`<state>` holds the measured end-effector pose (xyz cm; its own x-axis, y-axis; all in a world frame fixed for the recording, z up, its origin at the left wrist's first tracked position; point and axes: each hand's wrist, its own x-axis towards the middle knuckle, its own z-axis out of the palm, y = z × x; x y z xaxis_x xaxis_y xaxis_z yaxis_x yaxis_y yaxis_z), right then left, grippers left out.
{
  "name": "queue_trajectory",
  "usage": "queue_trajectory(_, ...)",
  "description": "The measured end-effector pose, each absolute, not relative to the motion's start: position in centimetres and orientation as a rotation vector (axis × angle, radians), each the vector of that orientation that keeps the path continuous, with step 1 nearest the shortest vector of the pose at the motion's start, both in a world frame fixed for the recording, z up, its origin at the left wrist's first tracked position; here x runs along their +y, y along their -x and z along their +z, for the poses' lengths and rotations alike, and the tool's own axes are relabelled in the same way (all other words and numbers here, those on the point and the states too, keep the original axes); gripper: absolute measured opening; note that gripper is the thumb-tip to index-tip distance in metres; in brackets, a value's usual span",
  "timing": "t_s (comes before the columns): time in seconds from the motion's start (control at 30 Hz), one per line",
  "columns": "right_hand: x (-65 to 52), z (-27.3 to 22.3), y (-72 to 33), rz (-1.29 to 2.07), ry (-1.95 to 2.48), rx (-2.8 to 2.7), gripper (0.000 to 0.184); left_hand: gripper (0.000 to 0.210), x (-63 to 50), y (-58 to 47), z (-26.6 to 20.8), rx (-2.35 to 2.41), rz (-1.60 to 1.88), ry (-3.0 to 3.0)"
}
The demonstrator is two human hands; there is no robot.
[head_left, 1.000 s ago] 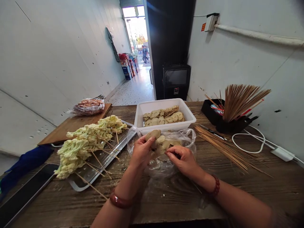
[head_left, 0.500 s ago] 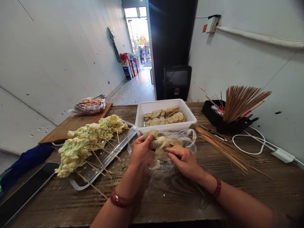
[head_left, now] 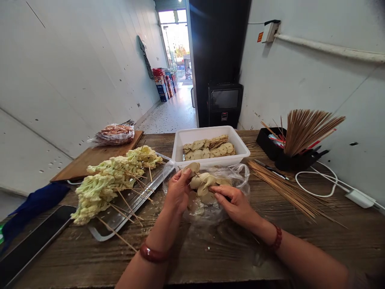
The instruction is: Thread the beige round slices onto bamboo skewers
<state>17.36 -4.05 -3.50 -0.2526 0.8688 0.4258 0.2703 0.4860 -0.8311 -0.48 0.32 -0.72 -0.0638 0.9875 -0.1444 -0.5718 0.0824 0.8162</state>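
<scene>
Slices (head_left: 206,185), thin, pale and rounded with limp, curling edges, sit bunched between the two hands, above a crinkled clear plastic bag (head_left: 207,215). At left, knobbly cauliflower (head_left: 114,178) on wooden sticks is heaped over a shiny metal tray (head_left: 102,238). Left hand (head_left: 177,190) pinches a slice, thumb against fingers. Beyond, a smooth white plastic tub (head_left: 210,162) holds skewered slices in overlapping rows. Right hand (head_left: 236,200) has its fingertips closed on a slim stick (head_left: 197,174) running into the bunch. Farther right, loose straight skewers (head_left: 281,192) spread across the grained wooden table (head_left: 331,253). Since a second ago, the right fingertips have risen slightly, and people have left the bright doorway (head_left: 180,52).
</scene>
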Motion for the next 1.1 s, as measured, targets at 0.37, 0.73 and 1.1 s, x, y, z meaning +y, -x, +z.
queue_trajectory(0.37,-4.08,-3.10,-17.52,0.783,0.943,-1.807,0.028,0.015,0.32,0.55,-0.41,0.896,1.409,-0.565)
queue_trajectory(0.73,-3.98,-3.70,-17.56,0.811,0.948,-1.806,0.028,0.017,0.32,0.45,-0.28,0.902,1.438,-0.489)
queue_trajectory(1.1,-3.93,-3.45,-17.77,0.797,0.960,-1.840,0.029,0.011,0.37,0.58,-0.33,0.888,1.452,-0.515)
